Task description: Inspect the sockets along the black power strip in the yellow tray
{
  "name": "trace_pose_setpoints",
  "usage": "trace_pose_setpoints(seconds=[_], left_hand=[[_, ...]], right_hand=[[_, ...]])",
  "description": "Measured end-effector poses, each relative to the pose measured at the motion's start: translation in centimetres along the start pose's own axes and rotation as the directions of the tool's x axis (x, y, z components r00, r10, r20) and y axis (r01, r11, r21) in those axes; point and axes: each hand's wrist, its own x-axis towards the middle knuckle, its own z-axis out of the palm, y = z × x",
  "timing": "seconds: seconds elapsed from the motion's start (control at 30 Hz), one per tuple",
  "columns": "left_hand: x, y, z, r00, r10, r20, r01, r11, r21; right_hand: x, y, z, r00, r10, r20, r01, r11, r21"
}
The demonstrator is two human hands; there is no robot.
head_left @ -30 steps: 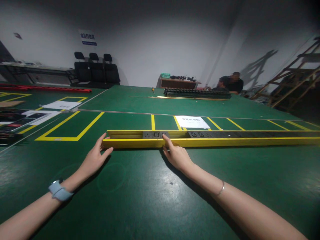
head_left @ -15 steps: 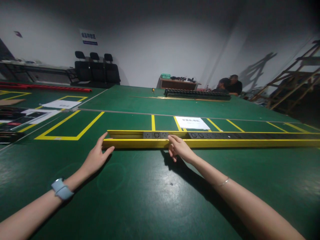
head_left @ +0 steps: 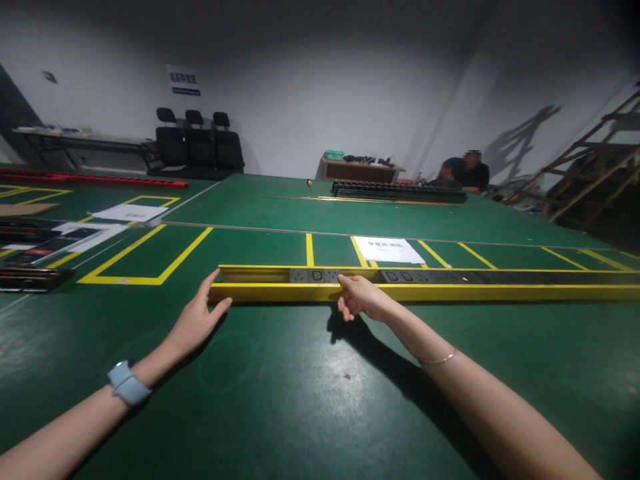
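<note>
A long yellow metal channel [head_left: 280, 293] lies across the green table and runs off the right side. Black socket modules sit inside it: a short socket strip [head_left: 303, 275] towards the left and a longer socket strip [head_left: 435, 277] farther right, with a gap partly behind my hand. My left hand [head_left: 197, 320] is at the channel's left end, thumb and fingers spread around the corner. With its index finger, my right hand [head_left: 365, 297] touches the short strip's right end over the front wall. Its other fingers are loosely bent and apart; the thumb is hard to make out.
Behind the channel lies a printed white sheet [head_left: 387, 250] among yellow tape lines. Farther back are a black slotted rail [head_left: 400, 192] and a yellow-handled tool [head_left: 309, 184]. Dark parts [head_left: 35, 279] lie at left. Two people [head_left: 465, 172] are at the back right, near wooden steps [head_left: 585, 160].
The whole view has shifted slightly right and down. Both hands keep their places on the channel, and the short socket strip shows no clear movement within it.
</note>
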Motion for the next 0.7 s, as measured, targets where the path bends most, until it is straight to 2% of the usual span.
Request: trace_pose_setpoints(seconds=[0.2,0.33,0.7], left_hand=[[0.2,-1.0,0.0,1.000,0.014,0.002,-0.014,1.000,-0.016],[0.3,-1.7,-0.1,0.999,0.040,0.003,-0.040,0.999,-0.025],[0.3,-1.7,0.1,1.000,0.011,0.021,-0.011,0.999,-0.036]], right_hand=[[-0.2,0.0,0.3,0.998,-0.037,-0.056,0.033,0.997,-0.062],[0.1,-0.1,0.2,0.996,-0.014,-0.086,0.007,0.997,-0.083],[0.2,-0.4,0.1,0.996,-0.010,-0.090,0.002,0.996,-0.088]])
